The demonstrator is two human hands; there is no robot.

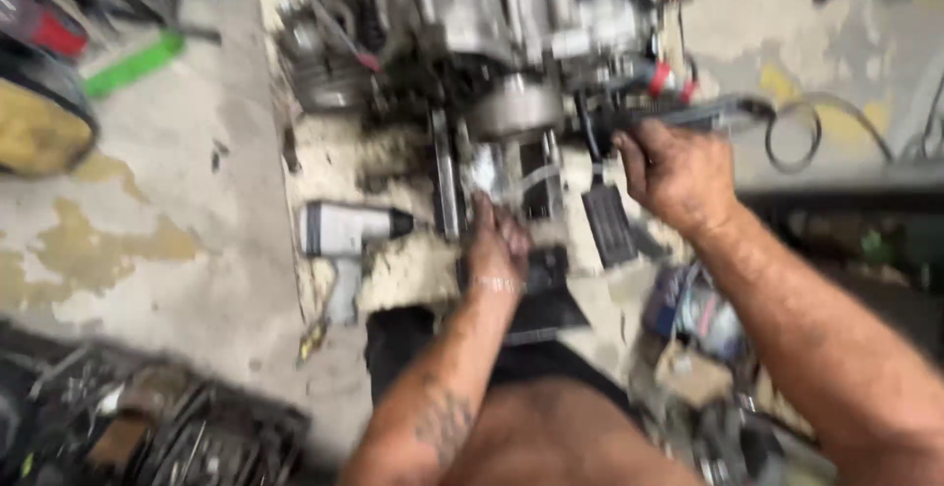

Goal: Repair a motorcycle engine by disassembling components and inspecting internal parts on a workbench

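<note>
From my remote view, both forearms are bare, with no sleeves and no gloves. The left hand [497,250] and right hand [678,176] look smeared with dark grease. A dark tattoo marks the left forearm, and dark shorts cover the thighs below.

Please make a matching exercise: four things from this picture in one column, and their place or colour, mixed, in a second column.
1. impact wrench
2. left hand
3. right hand
4. green object

a. upper left, on the floor
b. grips a dark bar beside the engine
c. grey, lying left of the hands
d. reaches under the engine, at centre

Pairs: 1-c, 2-d, 3-b, 4-a
</note>
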